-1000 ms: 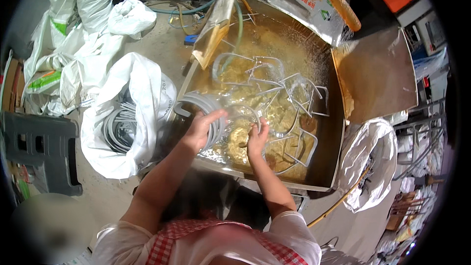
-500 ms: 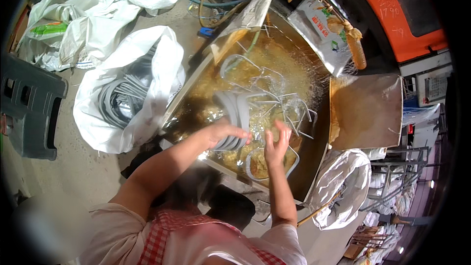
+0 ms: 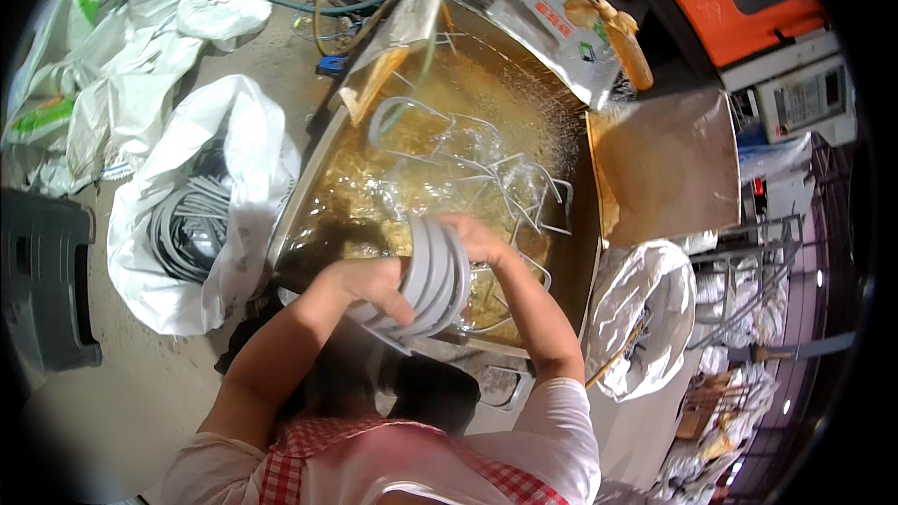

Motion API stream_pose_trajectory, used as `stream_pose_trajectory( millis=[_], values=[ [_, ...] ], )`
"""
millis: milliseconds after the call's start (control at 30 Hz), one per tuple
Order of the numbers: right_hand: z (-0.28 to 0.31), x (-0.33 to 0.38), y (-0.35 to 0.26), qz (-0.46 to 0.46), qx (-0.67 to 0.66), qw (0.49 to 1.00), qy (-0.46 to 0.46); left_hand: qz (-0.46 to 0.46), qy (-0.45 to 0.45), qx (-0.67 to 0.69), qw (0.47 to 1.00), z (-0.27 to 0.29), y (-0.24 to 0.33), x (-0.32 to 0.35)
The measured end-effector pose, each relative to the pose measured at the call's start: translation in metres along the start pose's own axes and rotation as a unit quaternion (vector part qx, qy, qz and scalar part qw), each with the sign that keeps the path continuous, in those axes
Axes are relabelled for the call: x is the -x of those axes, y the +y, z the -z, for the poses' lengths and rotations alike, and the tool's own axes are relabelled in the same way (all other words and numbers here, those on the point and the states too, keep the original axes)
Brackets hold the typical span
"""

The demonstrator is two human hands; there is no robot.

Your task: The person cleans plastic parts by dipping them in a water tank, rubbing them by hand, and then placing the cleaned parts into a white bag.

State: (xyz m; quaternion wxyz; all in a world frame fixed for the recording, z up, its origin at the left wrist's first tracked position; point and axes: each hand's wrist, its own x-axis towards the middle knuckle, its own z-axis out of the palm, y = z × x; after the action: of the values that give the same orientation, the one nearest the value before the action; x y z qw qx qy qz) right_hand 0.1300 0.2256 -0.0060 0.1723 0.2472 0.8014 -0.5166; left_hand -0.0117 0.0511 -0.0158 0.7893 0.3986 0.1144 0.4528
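Observation:
At the near edge of a tank (image 3: 301, 189) of cloudy, yellow-brown water, I hold a bundle of grey curved plastic rings (image 3: 436, 282) stacked side by side. My left hand (image 3: 376, 282) grips the bundle's left side, its thumb across the rings. On the far right side, my right hand (image 3: 473, 238) is closed round the bundle, with its fingertips partly hidden behind it. Several thin, pale grey bent frames (image 3: 513, 189) lie tangled in the water beyond my hands. Another looped grey piece sits in the water beside my right forearm.
Left of the tank stands an open white sack (image 3: 245, 131) with coiled grey strips (image 3: 192, 229) inside. A dark plastic stool (image 3: 47, 281) is farther left. A brown-stained panel (image 3: 669, 168) rises at the tank's right, above another white sack (image 3: 645, 318). An orange machine (image 3: 706, 5) stands behind.
My right hand has come from over the water to grip the rings with my left hand. The bundle has moved nearer to me and turned. The view has shifted right.

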Motion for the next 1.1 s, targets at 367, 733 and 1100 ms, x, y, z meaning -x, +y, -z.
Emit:
stream_pose_trajectory(
  millis=[367, 733, 1100],
  values=[
    [-0.026, 0.018, 0.009, -0.008, 0.039, 0.991, 0.128, 0.032, 0.171, 0.085, 0.981, 0.020, -0.028, 0.000],
    [-0.049, 0.025, 0.097, 0.073, -0.408, 0.798, 0.437, -0.107, 0.477, -0.361, 0.794, 0.002, -0.013, -0.025],
    [-0.071, 0.088, -0.001, -0.019, -0.371, 0.855, 0.363, -0.292, 0.358, -0.238, 0.854, -0.030, 0.014, -0.018]
  ],
)
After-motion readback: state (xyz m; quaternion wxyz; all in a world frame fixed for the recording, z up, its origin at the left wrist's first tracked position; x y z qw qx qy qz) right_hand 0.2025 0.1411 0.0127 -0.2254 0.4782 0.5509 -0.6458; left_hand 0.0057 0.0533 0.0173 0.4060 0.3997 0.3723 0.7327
